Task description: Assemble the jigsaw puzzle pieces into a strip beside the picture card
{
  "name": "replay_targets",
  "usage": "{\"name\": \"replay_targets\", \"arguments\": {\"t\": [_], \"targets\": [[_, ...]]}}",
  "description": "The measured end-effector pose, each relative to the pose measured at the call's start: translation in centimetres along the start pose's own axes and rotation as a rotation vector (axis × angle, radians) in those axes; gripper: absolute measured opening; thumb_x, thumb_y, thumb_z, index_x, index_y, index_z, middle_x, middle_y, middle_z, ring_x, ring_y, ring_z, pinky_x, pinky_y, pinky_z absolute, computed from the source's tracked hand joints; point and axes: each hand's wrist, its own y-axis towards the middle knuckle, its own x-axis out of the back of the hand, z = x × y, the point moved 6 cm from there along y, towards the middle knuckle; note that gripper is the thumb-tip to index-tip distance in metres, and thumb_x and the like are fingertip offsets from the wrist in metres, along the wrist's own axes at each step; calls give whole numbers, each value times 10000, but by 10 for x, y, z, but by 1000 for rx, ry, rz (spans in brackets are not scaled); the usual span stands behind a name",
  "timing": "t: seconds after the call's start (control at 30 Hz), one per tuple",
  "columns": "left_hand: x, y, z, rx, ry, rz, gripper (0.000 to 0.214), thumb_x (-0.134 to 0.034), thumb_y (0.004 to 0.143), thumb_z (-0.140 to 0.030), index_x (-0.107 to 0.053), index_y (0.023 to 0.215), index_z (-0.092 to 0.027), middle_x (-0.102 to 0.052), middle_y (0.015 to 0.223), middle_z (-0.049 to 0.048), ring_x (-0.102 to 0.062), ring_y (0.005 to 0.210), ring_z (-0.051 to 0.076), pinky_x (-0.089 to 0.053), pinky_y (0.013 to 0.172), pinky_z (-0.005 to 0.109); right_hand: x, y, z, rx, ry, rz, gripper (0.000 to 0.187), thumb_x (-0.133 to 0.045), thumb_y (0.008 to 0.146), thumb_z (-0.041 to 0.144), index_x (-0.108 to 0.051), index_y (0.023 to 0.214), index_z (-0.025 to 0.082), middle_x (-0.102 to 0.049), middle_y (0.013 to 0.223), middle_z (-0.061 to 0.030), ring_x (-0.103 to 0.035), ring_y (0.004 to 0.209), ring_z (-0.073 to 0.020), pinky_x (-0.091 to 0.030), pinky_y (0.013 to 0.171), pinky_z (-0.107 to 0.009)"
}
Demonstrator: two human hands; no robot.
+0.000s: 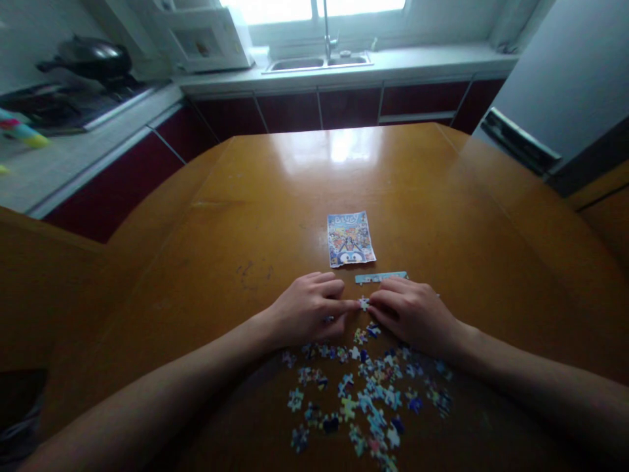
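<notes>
Beyond your hands (312,305), the blown-out window (280,12) glares off the table (339,152); short of them, puzzle pieces (348,408) look dim, soft.

- Picture sheet (352,246) on the table (246,223), beyond both hands.
- Joined jigsaw strip (378,278) before the sheet, toward its right.
- Single jigsaw piece (363,303) before the strip, between left hand (309,305) and right hand (413,305).
- Loose jigsaw pieces (348,408) scattered nearest the person.
- Behind the table, sink (324,63) in the counter (422,59), microwave (201,49) to its left.
</notes>
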Motion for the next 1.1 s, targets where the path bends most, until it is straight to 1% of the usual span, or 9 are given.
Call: {"name": "replay_targets", "arguments": {"t": [0.17, 0.3, 0.5, 0.6, 0.7, 0.77, 0.87, 0.97, 1.1], "targets": [[7, -3, 1, 22, 37, -82, 267, -586, 903, -223, -712, 1133, -272, -541, 727, 6, -460, 682, 155, -391, 588, 283, 7, -1, -1, 3, -5, -44, 250, -519, 975, 284, -689, 827, 176, -676, 830, -54, -595, 782, -180, -451, 696, -311], [19, -2, 4, 70, 21, -154, 257, -578, 898, -188, -732, 1095, -246, -533, 699, 8, -442, 649, 149, -396, 579, 281, 18, -3, -7, -13, 5, -84, 227, -522, 966, 255, -691, 843, 166, -666, 819, -59, -587, 768, -178, -453, 688, -313], [46, -3, 11, 185, -100, -131, 239, -535, 934, -178, -742, 1048, -218, -609, 780, 39, -518, 717, 154, -452, 653, 293, 46, -8, -20, -34, 121, -79, 192, -529, 949, 221, -711, 958, 160, -677, 869, -65, -603, 776, -168, -477, 699, -305], [49, -17, 15, 253, -166, -95, 249, -522, 952, -182, -722, 1098, -211, -656, 842, 54, -561, 782, 165, -479, 710, 309, 63, -11, -24, -17, 174, -58, 200, -519, 935, 192, -716, 965, 172, -696, 907, -69, -626, 798, -169, -490, 713, -306], [45, -41, 18, 322, -205, -99, 242, -537, 956, -186, -706, 1128, -212, -686, 935, 65, -590, 868, 176, -497, 768, 325, 86, -14, -31, -43, 190, -97, 200, -523, 913, 199, -722, 917, 184, -716, 884, -74, -643, 782, -177, -498, 697, -315], [41, -56, 20, 387, -229, -150, 218, -551, 952, -186, -708, 1104, -200, -685, 908, 61, -594, 860, 172, -496, 772, 322, 101, -17, -37, -96, 171, -146, 195, -531, 904, 224, -724, 914, 196, -730, 890, -79, -651, 759, -182, -490, 645, -311], [37, -74, 27, 540, -279, -300, 214, -542, 950, -179, -711, 1081, -179, -669, 853, 48, -593, 784, 146, -483, 700, 275, 118, -27, -43, -221, 121, -243, 172, -561, 884, 254, -724, 921, 215, -743, 893, -74, -657, 731, -189, -467, 574, -305], [31, -78, 31, 621, -318, -359, 200, -555, 939, -185, -716, 1057, -165, -655, 838, 40, -583, 751, 131, -458, 642, 240, 115, -38, -42, -296, 134, -261, 169, -577, 876, 274, -731, 920, 220, -748, 881, -69, -662, 710, -192, -478, 564, -312], [31, -73, 35, 623, -312, -399, 185, -559, 934, -194, -720, 1018, -166, -652, 820, 34, -577, 749, 130, -439, 618, 225, 97, -44, -40, -303, 150, -232, 160, -580, 875, 267, -731, 895, 218, -740, 850, -57, -646, 673, -182, -474, 556, -311]]}}
